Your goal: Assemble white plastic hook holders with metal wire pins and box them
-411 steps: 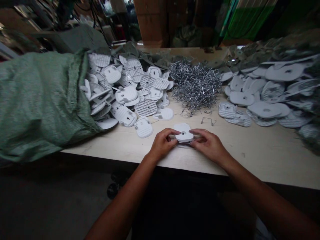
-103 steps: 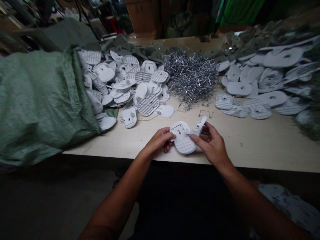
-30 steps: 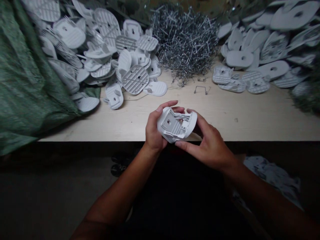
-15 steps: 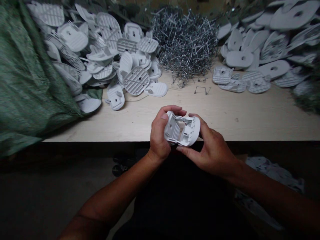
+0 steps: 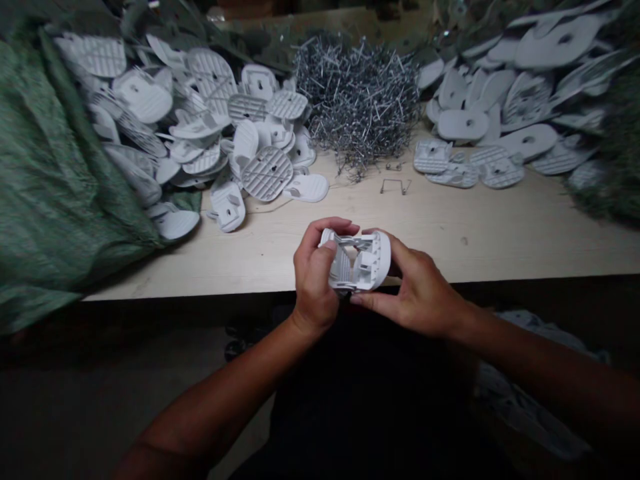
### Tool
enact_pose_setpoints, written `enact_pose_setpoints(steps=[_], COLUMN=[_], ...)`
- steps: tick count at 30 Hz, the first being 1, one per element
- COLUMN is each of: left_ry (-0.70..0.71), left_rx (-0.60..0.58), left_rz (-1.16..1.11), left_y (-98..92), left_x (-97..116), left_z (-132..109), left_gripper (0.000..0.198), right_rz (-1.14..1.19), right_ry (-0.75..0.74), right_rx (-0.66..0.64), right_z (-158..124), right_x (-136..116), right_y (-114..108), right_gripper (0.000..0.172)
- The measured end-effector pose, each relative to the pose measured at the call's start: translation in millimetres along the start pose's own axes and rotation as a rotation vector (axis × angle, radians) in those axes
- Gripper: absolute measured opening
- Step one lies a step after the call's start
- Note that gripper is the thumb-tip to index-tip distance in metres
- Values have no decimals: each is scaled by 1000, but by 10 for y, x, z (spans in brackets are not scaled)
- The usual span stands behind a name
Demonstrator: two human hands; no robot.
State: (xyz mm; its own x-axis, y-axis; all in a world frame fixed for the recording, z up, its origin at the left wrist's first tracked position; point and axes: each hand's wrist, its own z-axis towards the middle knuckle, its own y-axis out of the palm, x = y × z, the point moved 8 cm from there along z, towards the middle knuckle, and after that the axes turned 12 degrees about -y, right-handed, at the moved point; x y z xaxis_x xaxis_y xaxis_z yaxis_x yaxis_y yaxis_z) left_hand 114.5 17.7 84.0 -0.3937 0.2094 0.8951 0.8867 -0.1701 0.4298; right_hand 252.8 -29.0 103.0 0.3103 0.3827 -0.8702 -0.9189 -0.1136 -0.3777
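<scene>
White plastic shell [image 5: 356,261] held in both hands at the counter's [image 5: 465,250] front edge

The left hand [image 5: 313,277] curls around one end of the shell, with its thumb pressed onto the inner face and its fingers arching over the far side. The right hand [image 5: 415,287] grips the rounded other end, its fingers over the top and its thumb reaching under the near edge. Neither hand is spread; together they pinch the shell between them, just above the counter's front edge.

The hollow side faces up, showing thin ribs, a small square recess and narrow cross struts. It looks light and fairly stiff, though the struts may flex or snap under force, and the smooth white surface could slip. The solid rounded rim seems the safest place to hold.

Farther out on the counter lies a single bent wire staple [image 5: 395,186], and behind it rises a tangled heap of wire staples [image 5: 357,100]. To the left, white ribbed plates [image 5: 210,77] spill from a green woven sack [image 5: 60,187]. To the right lies another heap of white plates [image 5: 530,142].
</scene>
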Motion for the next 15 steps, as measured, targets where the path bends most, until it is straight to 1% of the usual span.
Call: enact_pose_setpoints(steps=[3, 8, 11, 15], left_ry=[-3, -85, -89, -48], left_rx=[10, -8, -21, -39], left_rz=[-11, -115, -128, -87], left_y=[-15, 39, 81, 144], left_x=[-12, -94, -100, -46], left_z=[32, 92, 108, 100], left_gripper=[26, 32, 34, 35], right_rz=[77, 195, 161, 30], right_ry=[20, 61, 69, 69], right_rx=[-12, -21, -8, 33], right_z=[38, 24, 1, -56], right_x=[40, 98, 69, -34], right_y=[-40, -89, -110, -129], right_gripper=[82, 79, 78, 80])
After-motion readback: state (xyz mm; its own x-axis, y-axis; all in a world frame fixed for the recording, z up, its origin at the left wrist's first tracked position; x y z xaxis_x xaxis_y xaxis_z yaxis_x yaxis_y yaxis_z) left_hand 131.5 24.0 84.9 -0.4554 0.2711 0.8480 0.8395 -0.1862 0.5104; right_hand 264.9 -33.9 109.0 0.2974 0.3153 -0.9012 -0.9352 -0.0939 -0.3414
